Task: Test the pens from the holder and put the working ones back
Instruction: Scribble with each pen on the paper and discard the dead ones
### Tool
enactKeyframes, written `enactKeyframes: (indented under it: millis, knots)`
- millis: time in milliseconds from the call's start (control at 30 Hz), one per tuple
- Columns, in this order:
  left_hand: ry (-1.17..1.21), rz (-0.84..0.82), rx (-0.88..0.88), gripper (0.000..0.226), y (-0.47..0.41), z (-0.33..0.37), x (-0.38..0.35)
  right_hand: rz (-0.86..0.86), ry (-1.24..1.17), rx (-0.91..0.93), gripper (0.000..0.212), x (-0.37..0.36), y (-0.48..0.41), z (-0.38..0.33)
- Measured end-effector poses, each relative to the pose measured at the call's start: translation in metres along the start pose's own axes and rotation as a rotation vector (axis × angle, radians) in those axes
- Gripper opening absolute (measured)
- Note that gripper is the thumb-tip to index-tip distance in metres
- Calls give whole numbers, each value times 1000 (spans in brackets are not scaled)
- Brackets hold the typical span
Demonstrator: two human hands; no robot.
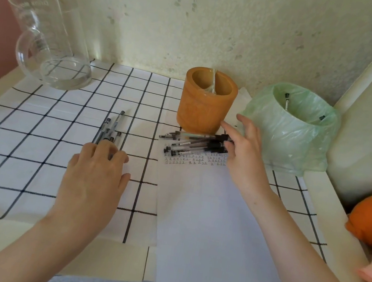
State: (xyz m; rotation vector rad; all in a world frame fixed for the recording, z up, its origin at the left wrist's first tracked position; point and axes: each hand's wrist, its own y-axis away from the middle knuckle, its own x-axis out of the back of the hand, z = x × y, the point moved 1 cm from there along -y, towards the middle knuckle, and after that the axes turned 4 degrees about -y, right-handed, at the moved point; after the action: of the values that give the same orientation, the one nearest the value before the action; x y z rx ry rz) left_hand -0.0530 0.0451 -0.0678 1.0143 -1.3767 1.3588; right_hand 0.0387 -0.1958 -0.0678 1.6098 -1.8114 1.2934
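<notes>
Black-and-clear plastic pens lie sideways, ends touching the right hand's open, empty fingers; left hand is farther.

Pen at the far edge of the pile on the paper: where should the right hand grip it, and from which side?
Pinch the pen at its black grip, the end beside the right hand, from the right and above. It lies flat, left to right; other pens crowd its near side and the holder stands close behind, so that end is free.
</notes>
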Motion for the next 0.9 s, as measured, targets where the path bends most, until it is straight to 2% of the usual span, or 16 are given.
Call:
enactKeyframes:
  millis: [200,433,633,900]
  knots:
    - [-1,14,37,30,-4,-2,1,21,-79,31,28,1,6,-7]
    - [12,-71,128,52,-6,-12,-1,-28,-168,68,22,5,11,-15]
    - [83,-16,173,59,-9,-10,2,-57,-189,85,22,4,13,-16]
    - [212,91,148,59,-15,-13,4,-65,-201,108,21,5,14,-19]
